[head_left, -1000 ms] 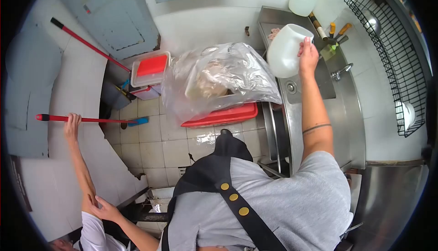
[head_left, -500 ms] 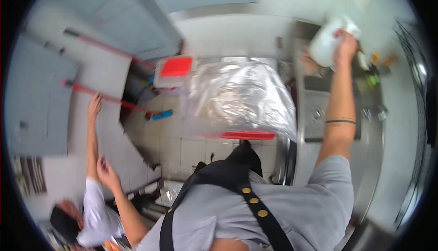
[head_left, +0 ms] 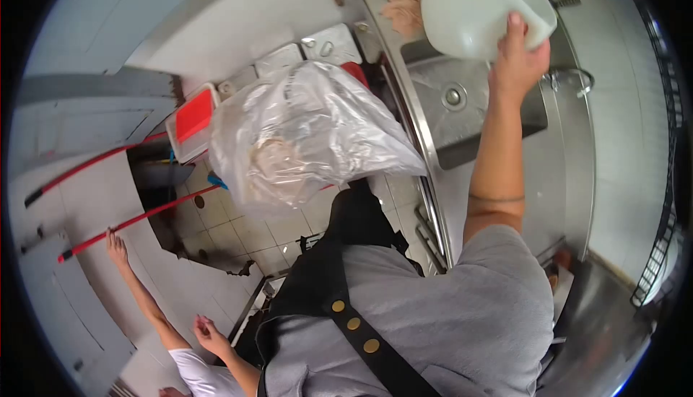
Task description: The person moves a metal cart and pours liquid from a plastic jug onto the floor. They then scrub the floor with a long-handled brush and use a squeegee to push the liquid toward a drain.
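Note:
My right hand grips the rim of a large white plastic container, thumb on its outer wall. The container is tilted, its mouth facing right, above the far end of the steel sink. A pinkish-beige crumpled cloth or glove lies on the counter left of it. My left hand is low at the left, near my body, its fingers loosely bent and nothing visible in them. In front of me, a big clear plastic bag lies over containers; something beige shows through it.
A co-worker's hand touches a red pole at left; another red pole is beyond it. A box with a red lid stands by the bag. The faucet juts from the sink's right side; a wire rack runs along the wall.
My view has turned right and come nearer the sink, so the bag and poles shift left. The white container stays in my right hand and looks larger. My left hand is still low beside me.

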The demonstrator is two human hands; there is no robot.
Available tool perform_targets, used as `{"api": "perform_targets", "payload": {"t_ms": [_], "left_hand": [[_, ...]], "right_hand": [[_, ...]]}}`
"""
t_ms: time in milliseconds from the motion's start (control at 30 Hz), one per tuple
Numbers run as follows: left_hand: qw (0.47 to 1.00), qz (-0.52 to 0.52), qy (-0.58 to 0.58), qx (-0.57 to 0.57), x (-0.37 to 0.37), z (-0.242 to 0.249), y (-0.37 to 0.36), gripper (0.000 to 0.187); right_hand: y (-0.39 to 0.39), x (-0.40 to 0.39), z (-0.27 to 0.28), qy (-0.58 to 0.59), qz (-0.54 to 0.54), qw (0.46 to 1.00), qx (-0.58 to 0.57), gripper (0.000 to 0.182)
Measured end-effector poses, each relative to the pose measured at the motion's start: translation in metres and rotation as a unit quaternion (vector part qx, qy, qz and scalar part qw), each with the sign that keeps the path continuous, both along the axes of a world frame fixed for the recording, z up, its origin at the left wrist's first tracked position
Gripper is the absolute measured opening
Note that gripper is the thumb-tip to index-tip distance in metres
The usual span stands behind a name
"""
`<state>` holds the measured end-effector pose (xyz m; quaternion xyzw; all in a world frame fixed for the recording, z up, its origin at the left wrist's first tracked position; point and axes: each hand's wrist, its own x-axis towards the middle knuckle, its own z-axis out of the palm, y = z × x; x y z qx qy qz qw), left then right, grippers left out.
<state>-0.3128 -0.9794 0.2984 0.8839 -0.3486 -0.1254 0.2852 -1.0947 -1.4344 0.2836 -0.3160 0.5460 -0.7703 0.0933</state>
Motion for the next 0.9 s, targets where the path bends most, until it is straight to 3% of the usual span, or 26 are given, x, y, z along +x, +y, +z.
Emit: {"api": "perform_targets", "payload": {"t_ms": [100, 267, 400, 467, 533, 567, 600, 633, 700, 767, 800, 833, 867, 900], "left_hand": [[0.996, -0.042, 0.044, 0.058, -0.005, -0.019, -0.01, 0.035], [0.951, -0.166, 0.099, 0.241, -0.028, -0.028, -0.059, 0.041], [0.945, -0.194, 0.101, 0.242, -0.039, -0.038, -0.075, 0.042], [0.937, -0.193, 0.126, 0.261, -0.037, -0.047, -0.076, 0.045], [0.928, -0.217, 0.137, 0.27, -0.034, -0.058, -0.078, 0.046], [0.92, -0.229, 0.147, 0.283, -0.029, -0.063, -0.073, 0.047], [0.916, -0.22, 0.177, 0.286, -0.009, -0.078, -0.065, 0.048], [0.916, -0.226, 0.175, 0.282, -0.009, -0.08, -0.068, 0.048], [0.907, -0.19, 0.171, 0.335, -0.011, -0.072, -0.075, 0.048], [0.915, -0.173, 0.169, 0.322, -0.011, -0.068, -0.078, 0.047], [0.915, -0.194, 0.213, 0.281, -0.006, -0.069, -0.082, 0.048], [0.914, -0.208, 0.253, 0.238, 0.003, -0.069, -0.079, 0.049], [0.927, -0.145, 0.282, 0.2, 0.018, -0.08, -0.073, 0.052], [0.903, -0.277, 0.128, 0.302, 0.045, -0.089, -0.073, 0.052]], "right_hand": [[0.068, -0.013, -0.015, -0.006, -0.071, 0.997, 0.039, 0.023], [0.101, -0.055, -0.049, -0.08, -0.182, 0.98, 0.006, 0.023], [0.12, -0.086, -0.085, -0.125, -0.248, 0.96, 0.031, 0.027], [0.12, -0.115, -0.15, -0.132, -0.226, 0.949, 0.176, 0.031], [0.111, -0.122, -0.206, -0.159, -0.199, 0.94, 0.227, 0.022], [0.111, -0.127, -0.234, -0.184, -0.155, 0.946, 0.218, 0.026], [0.118, -0.136, -0.26, -0.222, -0.101, 0.933, 0.263, 0.044], [0.124, -0.139, -0.258, -0.222, -0.104, 0.935, 0.257, 0.044], [0.142, -0.133, -0.249, -0.076, -0.153, 0.813, 0.556, 0.056], [0.159, -0.148, -0.163, -0.064, 0.109, 0.694, 0.709, 0.062], [0.171, -0.176, -0.193, 0.028, 0.053, 0.716, 0.695, 0.043], [0.188, -0.257, -0.272, 0.409, -0.003, 0.598, 0.689, 0.036], [0.181, -0.287, -0.246, 0.537, -0.08, 0.589, 0.599, 0.031], [0.179, -0.308, -0.214, 0.478, -0.143, 0.565, 0.658, 0.031]]}}
